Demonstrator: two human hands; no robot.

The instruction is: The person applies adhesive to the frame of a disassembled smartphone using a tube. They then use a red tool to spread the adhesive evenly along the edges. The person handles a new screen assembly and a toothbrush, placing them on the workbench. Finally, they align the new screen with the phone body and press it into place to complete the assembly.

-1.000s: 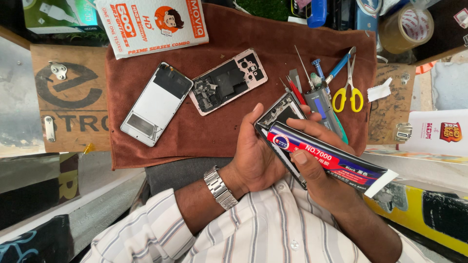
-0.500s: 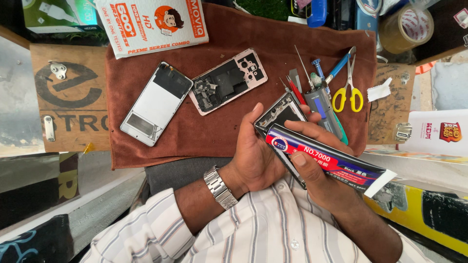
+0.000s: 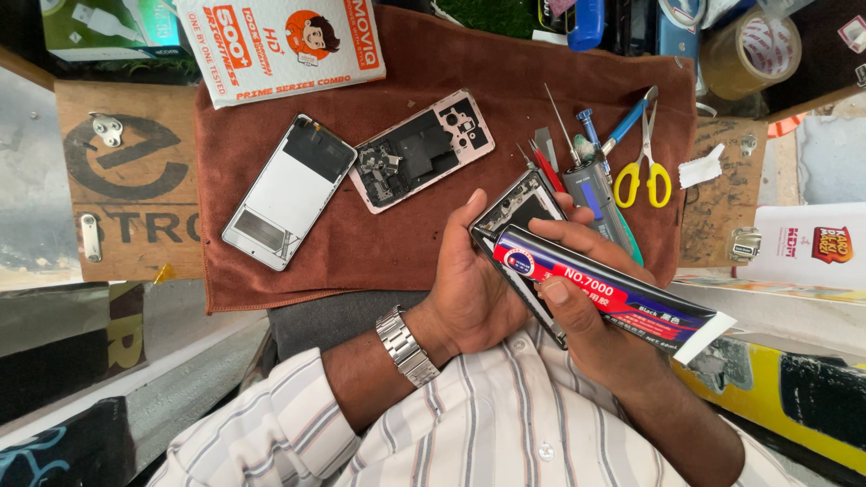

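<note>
My left hand [image 3: 474, 289] cradles a dark phone frame [image 3: 521, 206] close to my chest. My right hand [image 3: 591, 311] grips a black, red and blue glue tube [image 3: 613, 290], its nozzle touching the frame's near left edge. On the brown cloth [image 3: 379, 243] beyond lie a white phone back panel [image 3: 280, 191] and an opened pink phone body [image 3: 422, 149] with its insides showing. A metal watch [image 3: 406, 345] sits on my left wrist.
Yellow-handled scissors [image 3: 642, 171], a blue-handled tool, tweezers and thin picks lie right of the hands. A white printed box [image 3: 284, 45] sits at the cloth's far edge. A tape roll [image 3: 750, 45] stands at the back right. Wooden boards flank the cloth.
The glue tube's nozzle has crept slightly along the frame's edge toward me. Both hands otherwise stay in place.
</note>
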